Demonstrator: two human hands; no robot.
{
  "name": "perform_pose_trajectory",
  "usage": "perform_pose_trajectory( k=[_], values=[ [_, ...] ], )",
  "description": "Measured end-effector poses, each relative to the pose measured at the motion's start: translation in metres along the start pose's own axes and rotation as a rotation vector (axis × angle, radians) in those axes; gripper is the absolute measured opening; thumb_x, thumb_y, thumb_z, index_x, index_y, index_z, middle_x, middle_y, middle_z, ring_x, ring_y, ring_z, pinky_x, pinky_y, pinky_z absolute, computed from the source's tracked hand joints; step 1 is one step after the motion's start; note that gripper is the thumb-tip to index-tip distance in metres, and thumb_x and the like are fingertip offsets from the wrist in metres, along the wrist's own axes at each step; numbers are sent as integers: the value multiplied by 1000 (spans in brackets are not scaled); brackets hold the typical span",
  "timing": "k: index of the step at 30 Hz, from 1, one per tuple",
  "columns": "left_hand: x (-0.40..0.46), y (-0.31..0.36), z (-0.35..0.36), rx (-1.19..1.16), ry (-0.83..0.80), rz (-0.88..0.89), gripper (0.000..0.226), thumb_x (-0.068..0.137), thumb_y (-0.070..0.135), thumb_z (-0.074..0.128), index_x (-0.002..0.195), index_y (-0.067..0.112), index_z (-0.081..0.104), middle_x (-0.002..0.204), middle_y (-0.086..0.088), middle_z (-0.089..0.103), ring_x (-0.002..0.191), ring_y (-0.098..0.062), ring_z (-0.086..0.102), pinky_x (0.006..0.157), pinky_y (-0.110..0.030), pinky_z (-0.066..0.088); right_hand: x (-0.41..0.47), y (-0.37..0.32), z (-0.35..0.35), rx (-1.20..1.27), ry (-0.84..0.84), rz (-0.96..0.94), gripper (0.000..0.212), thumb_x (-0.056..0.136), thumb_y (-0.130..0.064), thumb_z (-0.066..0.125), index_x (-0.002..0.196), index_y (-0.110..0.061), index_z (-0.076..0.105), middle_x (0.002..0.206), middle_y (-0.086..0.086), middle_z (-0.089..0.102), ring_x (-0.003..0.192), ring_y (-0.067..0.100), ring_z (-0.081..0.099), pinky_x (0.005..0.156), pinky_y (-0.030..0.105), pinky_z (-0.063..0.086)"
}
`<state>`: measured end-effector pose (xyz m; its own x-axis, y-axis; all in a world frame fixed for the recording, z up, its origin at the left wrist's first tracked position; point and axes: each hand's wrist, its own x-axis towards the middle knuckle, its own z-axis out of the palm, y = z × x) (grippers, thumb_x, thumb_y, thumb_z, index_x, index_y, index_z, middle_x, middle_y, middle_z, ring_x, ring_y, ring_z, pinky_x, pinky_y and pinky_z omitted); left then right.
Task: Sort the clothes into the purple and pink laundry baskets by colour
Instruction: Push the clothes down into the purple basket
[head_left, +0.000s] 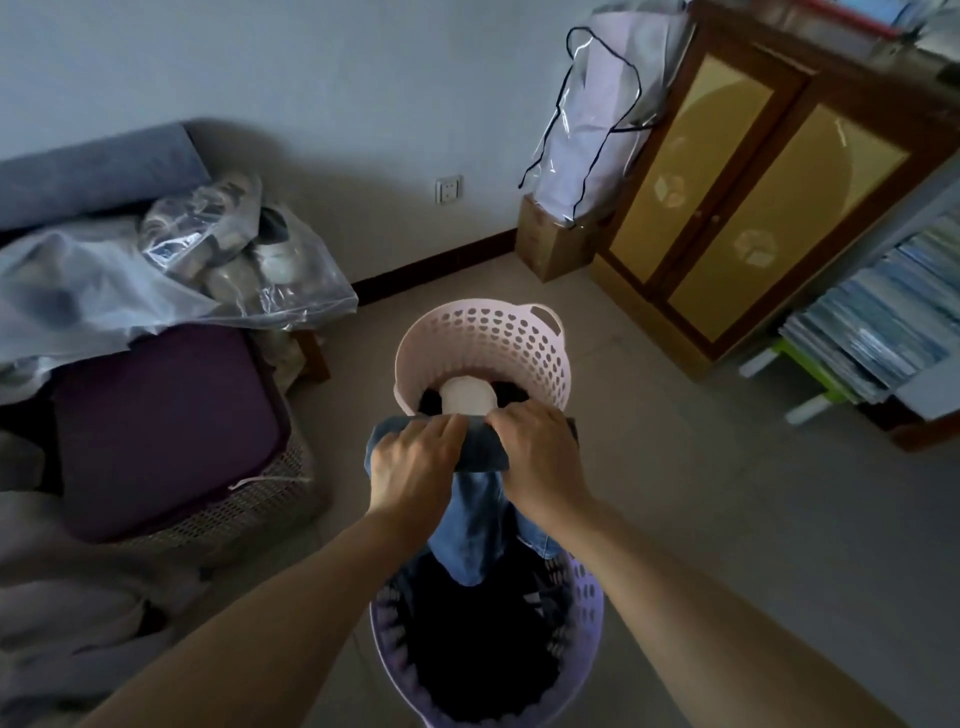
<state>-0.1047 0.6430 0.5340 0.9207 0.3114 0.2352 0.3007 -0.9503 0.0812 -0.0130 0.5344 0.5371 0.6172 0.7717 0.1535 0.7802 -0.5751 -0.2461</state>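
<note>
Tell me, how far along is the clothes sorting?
Partly done. The purple basket already holds dark clothes, and the pink basket holds something dark and a white item. In hand: blue jeans, gripped by the left hand and right hand, not yet dropped. What remains unsorted isn't visible.

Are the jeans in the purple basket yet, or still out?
Partly out: both hands grip the jeans above the purple basket; the lower end hangs into it.

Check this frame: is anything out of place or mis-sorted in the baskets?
Possibly. The pink laundry basket holds a white item lying on dark clothing, a colour mix. The purple laundry basket shows only dark clothes. Both hands, left and right, grip blue jeans between the baskets.
</note>
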Motion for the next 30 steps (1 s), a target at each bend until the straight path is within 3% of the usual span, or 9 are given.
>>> perform_pose_trajectory(
  k=[6, 11, 16, 20, 22, 23, 25, 26, 30],
  values=[
    [3, 2, 56, -16, -92, -38, 42, 33, -4, 81, 63, 15, 59, 48, 4, 51, 37, -18, 50, 38, -19, 23, 4, 21, 45, 40, -137, 39, 29, 64, 14, 58, 84, -8, 62, 79, 9, 62, 80, 31, 58, 74, 40, 44],
    [6, 5, 76, -49, -53, -78, 38, 37, -6, 78, 62, 14, 56, 50, 2, 53, 42, -20, 52, 40, -21, 24, 4, 33, 62, 59, -69, 48, 25, 63, 11, 57, 79, -8, 62, 72, 7, 60, 75, 30, 58, 71, 40, 48],
    [-12, 11, 98, -150, -114, -57, 41, 31, 7, 84, 58, 18, 56, 53, 6, 57, 47, -15, 57, 42, -18, 30, -20, 38, 84, 50, -111, 94, 48, 29, -5, 84, 72, -15, 65, 68, -1, 63, 66, 23, 63, 65, 30, 52],
    [-50, 20, 136, -214, -254, -33, 43, 29, 13, 84, 60, 18, 55, 55, 5, 58, 49, -17, 60, 41, -19, 39, -57, 43, 122, 81, -257, 149, 57, 14, -11, 87, 65, -22, 63, 63, -6, 61, 59, 16, 62, 66, 23, 41],
    [-71, 24, 155, -236, -368, -26, 46, 27, 18, 87, 60, 20, 55, 54, 6, 58, 48, -16, 60, 40, -18, 40, -76, 47, 141, 92, -388, 162, 55, 25, -13, 90, 73, -21, 64, 71, -5, 62, 66, 17, 63, 70, 21, 38],
    [-81, 26, 166, -242, -436, -40, 48, 26, 23, 88, 60, 21, 55, 54, 7, 58, 48, -14, 60, 39, -18, 40, -84, 48, 147, 89, -467, 165, 49, 42, -14, 90, 85, -18, 66, 84, -2, 64, 78, 19, 63, 76, 22, 41],
    [-96, 30, 182, -230, -568, -68, 48, 30, 33, 89, 62, 23, 54, 56, 7, 59, 50, -13, 60, 43, -20, 38, -98, 50, 161, 69, -641, 160, 40, 78, -10, 72, 116, -12, 57, 117, 6, 54, 106, 26, 54, 91, 30, 40],
    [-103, 30, 189, -243, -616, -95, 42, 39, 32, 86, 67, 22, 56, 63, 7, 61, 58, -16, 63, 49, -23, 38, -104, 52, 167, 65, -711, 164, 40, 86, -8, 63, 124, -11, 52, 126, 8, 47, 111, 29, 50, 94, 33, 39],
    [-100, 30, 197, -268, -761, -139, 27, 84, 22, 54, 110, 22, 52, 109, 2, 65, 104, -24, 58, 84, -27, 31, -100, 61, 182, 39, -886, 156, 37, 89, -6, 59, 125, -11, 50, 129, 10, 46, 115, 29, 50, 97, 35, 40]
  ],
)
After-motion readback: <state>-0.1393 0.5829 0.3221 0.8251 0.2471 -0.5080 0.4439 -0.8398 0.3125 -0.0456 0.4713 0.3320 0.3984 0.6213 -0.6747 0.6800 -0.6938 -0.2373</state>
